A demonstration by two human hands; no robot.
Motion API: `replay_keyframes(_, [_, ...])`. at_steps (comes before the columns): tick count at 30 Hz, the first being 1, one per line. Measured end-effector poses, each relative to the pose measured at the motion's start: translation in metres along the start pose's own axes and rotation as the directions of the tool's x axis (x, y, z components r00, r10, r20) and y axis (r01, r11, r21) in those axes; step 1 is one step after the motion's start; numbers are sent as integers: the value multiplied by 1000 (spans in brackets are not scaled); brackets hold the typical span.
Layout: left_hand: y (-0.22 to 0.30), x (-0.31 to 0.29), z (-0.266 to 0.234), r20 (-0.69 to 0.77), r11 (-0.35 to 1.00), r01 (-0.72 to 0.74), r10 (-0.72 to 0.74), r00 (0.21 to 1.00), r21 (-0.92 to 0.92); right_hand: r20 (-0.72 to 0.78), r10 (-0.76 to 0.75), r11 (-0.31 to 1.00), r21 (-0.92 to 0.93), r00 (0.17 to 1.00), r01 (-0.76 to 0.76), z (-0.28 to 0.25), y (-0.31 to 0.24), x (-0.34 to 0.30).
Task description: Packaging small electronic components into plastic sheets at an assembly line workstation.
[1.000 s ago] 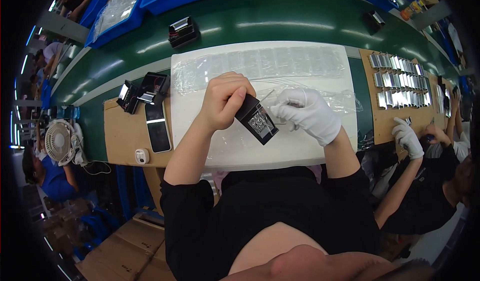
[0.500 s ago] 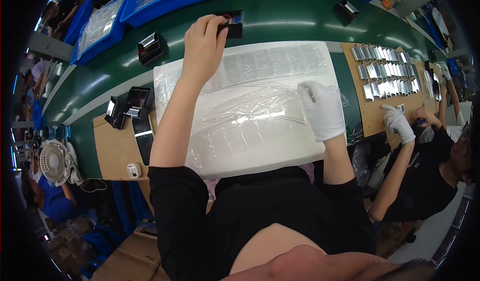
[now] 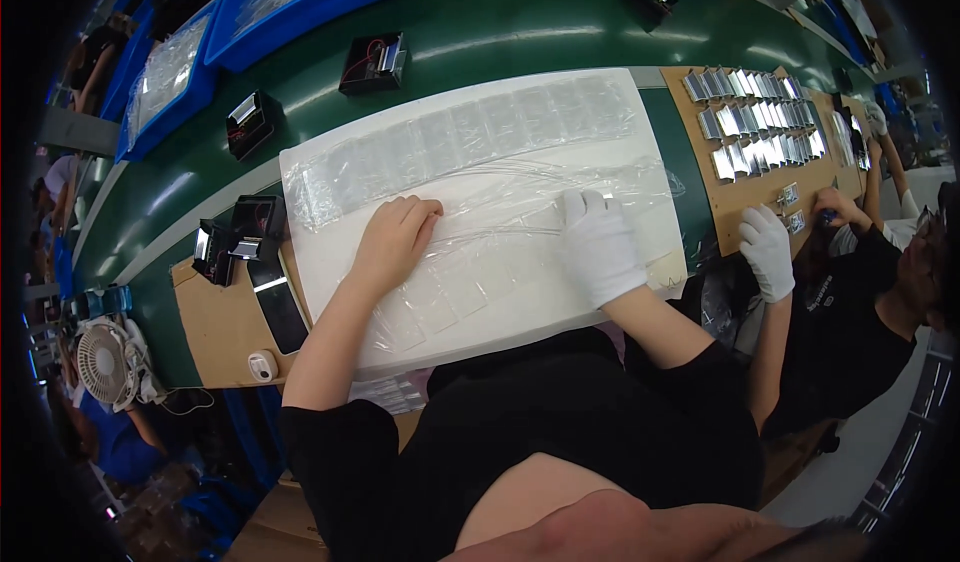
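Note:
A white foam-like board (image 3: 362, 360) lies in front of me, with clear flat plastic pieces (image 3: 470, 132) in a row along its far side. Loose clear plastic film (image 3: 500, 202) is crumpled across the middle. My left hand (image 3: 393, 244), bare, rests over the film's left part; its fingers are curled and the thumb is drawn in, and what lies between them is hidden. My right hand (image 3: 602, 250) wears a white glove and has its bent fingers on the film at the right. More clear pieces (image 3: 440, 302) lie between my arms.
Black boxes with silvery parts (image 3: 374, 62) (image 3: 250, 124) stand beyond the board, more (image 3: 238, 237) at the left. Blue bins (image 3: 310, 12) hold clear plastic. A fan (image 3: 105, 362) stands at left. A co-worker's gloved hand (image 3: 768, 252) is near a cardboard sheet (image 3: 735, 202) bearing rows of metal parts.
My left hand has let go of the black box at the far side and come back over the film. My right hand has moved slightly left and lower.

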State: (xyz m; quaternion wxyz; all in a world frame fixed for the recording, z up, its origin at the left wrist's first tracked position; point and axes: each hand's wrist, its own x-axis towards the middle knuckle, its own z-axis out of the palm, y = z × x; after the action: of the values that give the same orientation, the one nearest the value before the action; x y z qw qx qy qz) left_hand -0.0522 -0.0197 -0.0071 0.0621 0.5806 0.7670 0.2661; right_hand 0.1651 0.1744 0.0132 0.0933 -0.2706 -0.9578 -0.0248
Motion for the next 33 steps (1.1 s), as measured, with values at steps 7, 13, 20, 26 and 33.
replay_keyframes(7, [-2,-1,2,-32,1000,4,-4,999,2,-25,-133,991,-30,991,132,5,10,-2])
replay_keyframes(13, [1,-2,0,-29,1000,12,-12,999,12,-37,-218,974,-76,975,215,-1,21,-1])
replay_keyframes(20, [0,1,1,-36,1000,17,-16,999,18,-50,-329,935,-159,943,318,-20,45,4])
replay_keyframes(26, [4,-6,1,-6,991,66,-65,998,117,-7,65,952,300,998,-60,-77,115,12])
replay_keyframes(33, [10,-19,-62,-24,988,139,-141,990,-71,83,313,670,687,946,-282,-69,136,-17])
